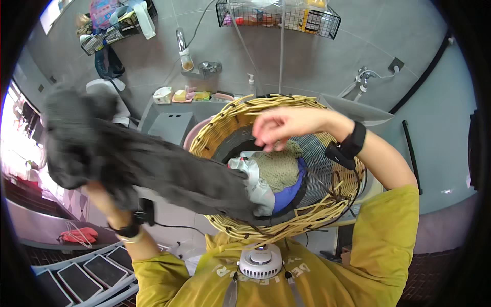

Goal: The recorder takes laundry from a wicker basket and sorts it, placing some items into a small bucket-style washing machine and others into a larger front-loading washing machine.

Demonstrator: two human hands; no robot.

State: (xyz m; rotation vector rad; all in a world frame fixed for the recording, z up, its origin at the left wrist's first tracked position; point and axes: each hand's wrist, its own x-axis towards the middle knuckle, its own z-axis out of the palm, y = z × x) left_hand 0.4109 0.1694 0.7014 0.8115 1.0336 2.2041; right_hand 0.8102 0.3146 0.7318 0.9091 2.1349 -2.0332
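- Left hand [105, 192], fingers hidden, apparently gripped a dark grey garment [148, 166] trailing from the wicker basket [215, 133] toward nine o'clock.
- Right hand [276, 128] hovered over the basket, fingers loosely curled, empty, above a knitted cloth [276, 171].

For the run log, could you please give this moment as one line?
left hand: lifting dark grey garment | right hand: empty, over wicker basket | basket: clothes inside

Basket [225, 128] woven wicker, rough; dark garment [153, 171] soft matt cloth; wall rack [327, 23] black wire metal
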